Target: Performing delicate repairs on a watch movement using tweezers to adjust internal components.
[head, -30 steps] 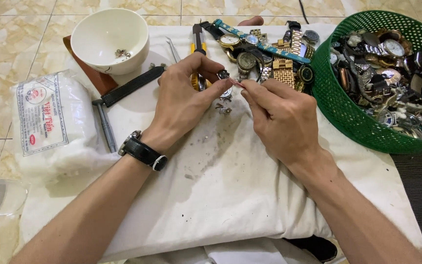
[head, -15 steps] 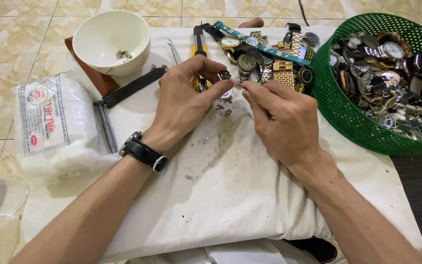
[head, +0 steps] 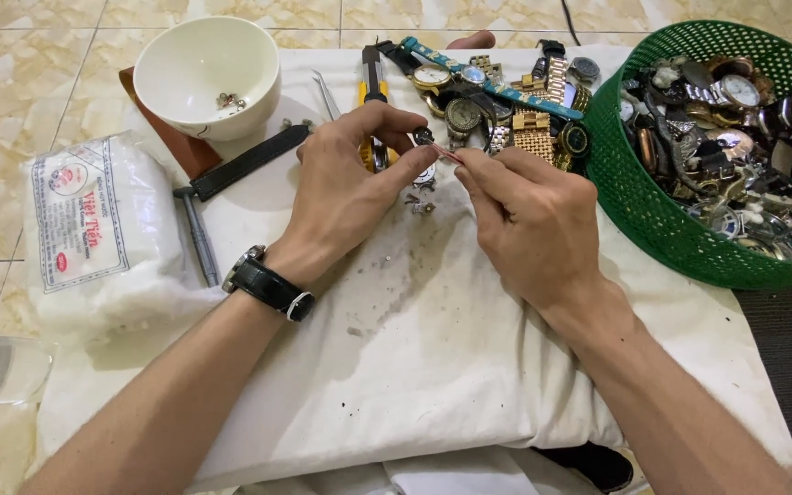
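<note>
Beige floor tiles lie under our white cloth [head: 433,367], which is stained in the middle. Our left hand [head: 346,188], with a black wristwatch [head: 268,284], pinches a small watch part [head: 424,137] between thumb and finger. Our right hand [head: 529,220] holds a thin pink stick [head: 446,154] whose tip seems to touch that part, but it is too small to be sure. Near them stand a white bowl [head: 176,92] and a green basket [head: 643,220] full of watches.
</note>
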